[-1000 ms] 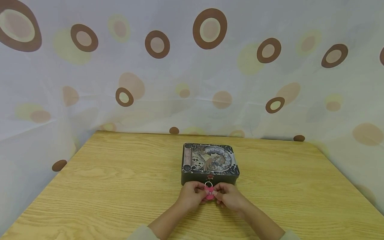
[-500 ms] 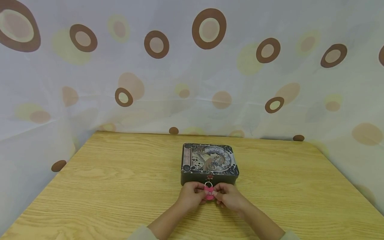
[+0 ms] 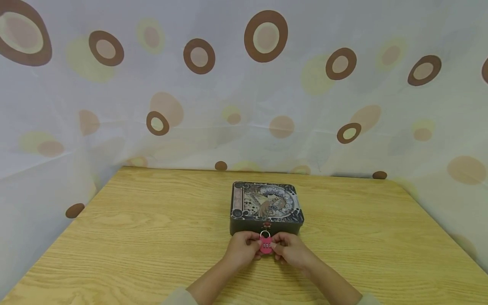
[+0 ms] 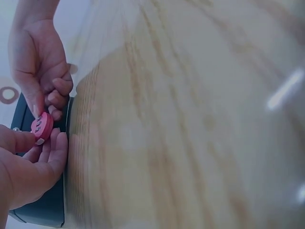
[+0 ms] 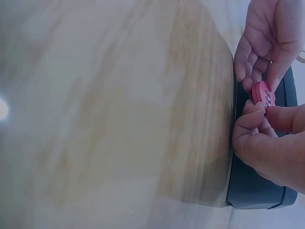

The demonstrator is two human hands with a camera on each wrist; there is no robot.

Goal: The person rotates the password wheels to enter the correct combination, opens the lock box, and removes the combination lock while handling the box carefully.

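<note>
A small pink combination padlock [image 3: 265,250] with a silver shackle stands upright at the front of a dark tin box [image 3: 245,224]. Its shackle overlaps the area just below the box's reddish latch [image 3: 267,225]. My left hand [image 3: 242,248] pinches the padlock's left side between thumb and fingers. From the right, my right hand [image 3: 292,250] grips the other side, its thumb at the edge of the number dials. Both wrist views show the pink body [image 4: 44,125] between the two hands, with dark digits on its face. The fingertips behind the padlock are partly hidden in the head view.
The box has a decorated lid [image 3: 249,199] and sits on a wood-grain table [image 3: 160,220]. Behind the table hangs a pale sheet [image 3: 228,84] with brown and yellow circles, reaching round both sides.
My left thumb has shifted slightly left off the padlock's face, so more of the dials shows. The right hand and the box have stayed in place.
</note>
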